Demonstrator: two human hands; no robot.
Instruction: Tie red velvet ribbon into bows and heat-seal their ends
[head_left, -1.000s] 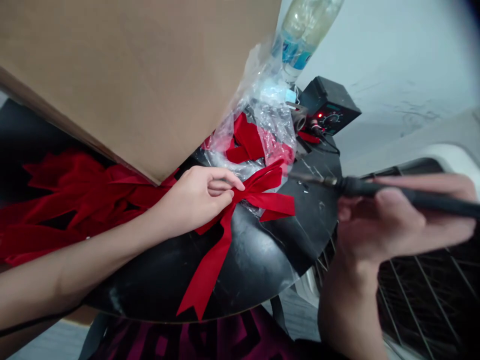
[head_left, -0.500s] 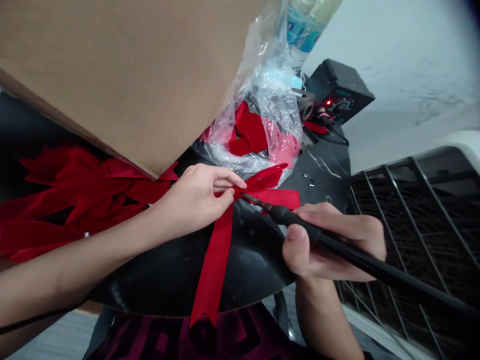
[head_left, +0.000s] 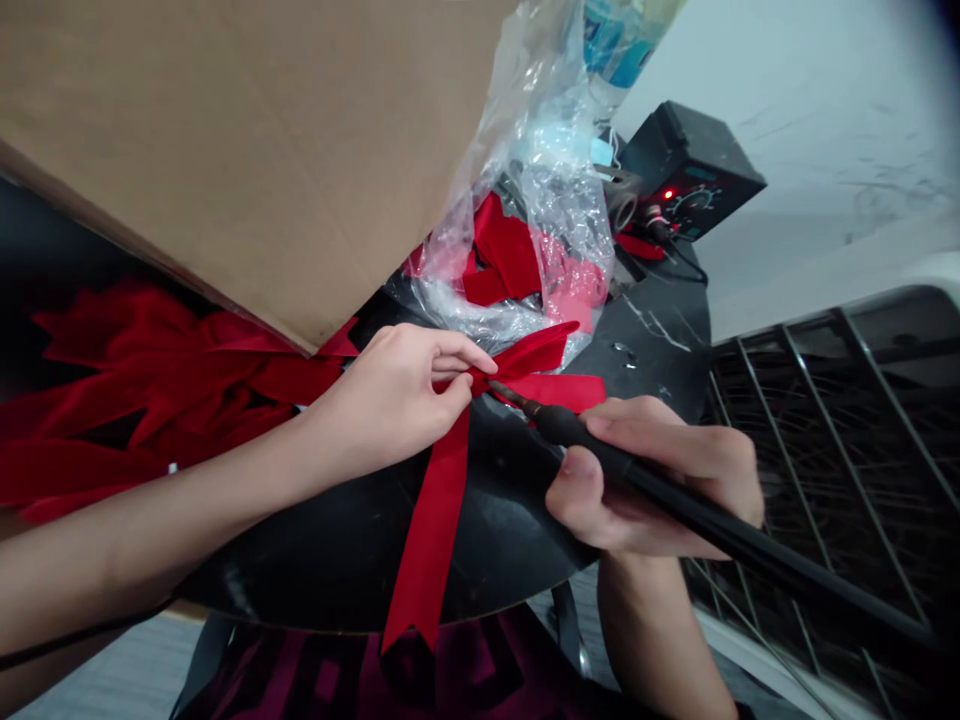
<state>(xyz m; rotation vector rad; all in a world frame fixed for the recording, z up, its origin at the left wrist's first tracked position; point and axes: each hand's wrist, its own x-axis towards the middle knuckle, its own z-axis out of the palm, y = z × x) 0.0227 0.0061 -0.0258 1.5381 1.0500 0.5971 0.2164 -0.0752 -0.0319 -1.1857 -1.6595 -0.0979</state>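
Note:
My left hand [head_left: 409,390] is closed, pinching a red ribbon bow [head_left: 536,350] at its middle. One notched tail of the bow hangs over the table's front edge, while a loop and another tail point right. My right hand [head_left: 652,475] grips a black soldering iron [head_left: 574,432] like a pen. Its metal tip meets the ribbon at the knot, right beside my left fingertips. Whether the tip presses in or only touches is too small to tell.
A large cardboard box [head_left: 247,150] overhangs the round black table [head_left: 517,510]. Red ribbon pieces [head_left: 165,390] pile up at left. Behind the bow lies a clear plastic bag [head_left: 570,190] with red ribbon inside. A black soldering station [head_left: 694,170] with a lit red light stands by the wall.
The view has shifted slightly. The iron's tip stays at the bow's knot, and the bow's loop looks a little more opened out. Both hands keep their holds.

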